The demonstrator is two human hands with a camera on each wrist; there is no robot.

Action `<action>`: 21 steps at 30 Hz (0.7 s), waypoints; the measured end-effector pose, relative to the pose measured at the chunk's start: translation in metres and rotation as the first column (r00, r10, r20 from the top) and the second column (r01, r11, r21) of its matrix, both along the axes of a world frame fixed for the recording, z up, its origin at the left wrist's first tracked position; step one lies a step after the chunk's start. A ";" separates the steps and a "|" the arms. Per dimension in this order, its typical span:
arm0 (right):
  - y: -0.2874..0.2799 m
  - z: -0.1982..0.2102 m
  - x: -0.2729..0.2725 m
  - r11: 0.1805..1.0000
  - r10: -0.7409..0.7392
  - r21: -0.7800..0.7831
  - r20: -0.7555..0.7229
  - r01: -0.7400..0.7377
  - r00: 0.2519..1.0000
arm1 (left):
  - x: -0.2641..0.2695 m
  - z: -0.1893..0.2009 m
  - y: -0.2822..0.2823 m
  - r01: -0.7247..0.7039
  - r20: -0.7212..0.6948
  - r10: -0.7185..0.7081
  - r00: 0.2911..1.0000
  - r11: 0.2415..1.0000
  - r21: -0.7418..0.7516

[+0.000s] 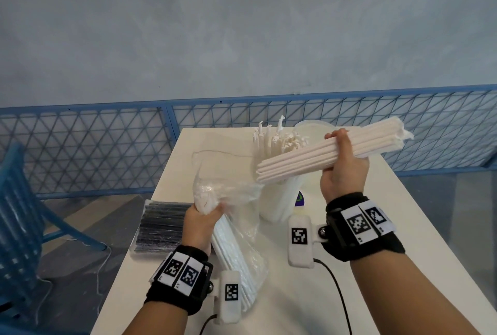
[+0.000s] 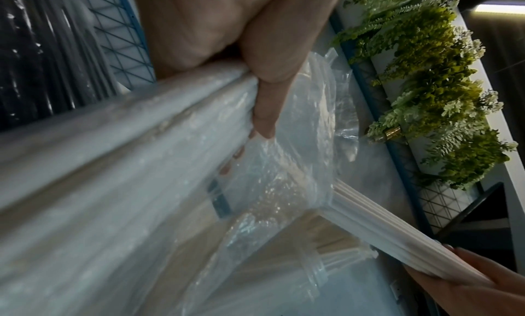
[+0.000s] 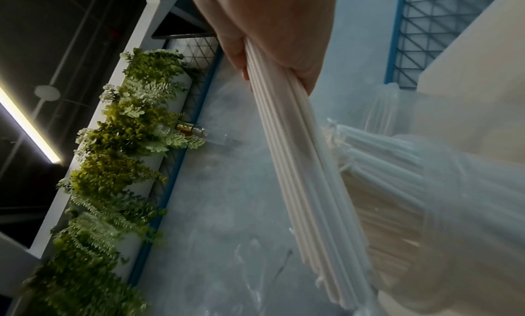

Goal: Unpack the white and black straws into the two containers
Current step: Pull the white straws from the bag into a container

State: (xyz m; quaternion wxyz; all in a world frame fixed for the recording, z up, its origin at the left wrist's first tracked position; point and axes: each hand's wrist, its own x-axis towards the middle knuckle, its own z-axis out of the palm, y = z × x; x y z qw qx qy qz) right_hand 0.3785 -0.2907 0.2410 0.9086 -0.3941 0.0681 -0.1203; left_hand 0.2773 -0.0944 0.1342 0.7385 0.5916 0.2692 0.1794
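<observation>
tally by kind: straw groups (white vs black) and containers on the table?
White straw groups: 3: bundle in the right hand, bagged straws held by the left hand, straws standing in the near container
Black straw packs: 1, unopened at the table's left edge
Containers: 2: near container, far container
Total: 6

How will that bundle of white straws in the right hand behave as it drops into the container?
The bundle of white straws looks stiff and light, held level by the right hand alone. Loose and smooth, they will likely fan out on release. The container, already crowded with straws, could probably tip if nudged.
</observation>
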 end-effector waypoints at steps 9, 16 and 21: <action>0.015 0.006 0.007 0.948 0.007 -0.313 0.197 0.056 0.980 | 0.002 -0.001 0.009 -0.064 -0.013 0.064 0.998 0.998 -0.004; 0.042 -0.015 0.018 0.704 0.217 -0.702 0.067 -0.108 0.974 | 0.002 0.002 0.003 -0.039 0.007 0.039 0.999 0.999 0.004; 0.046 -0.017 0.022 0.717 0.151 -0.697 0.170 0.010 0.974 | 0.001 0.004 0.001 0.006 0.027 -0.006 1.000 1.000 0.013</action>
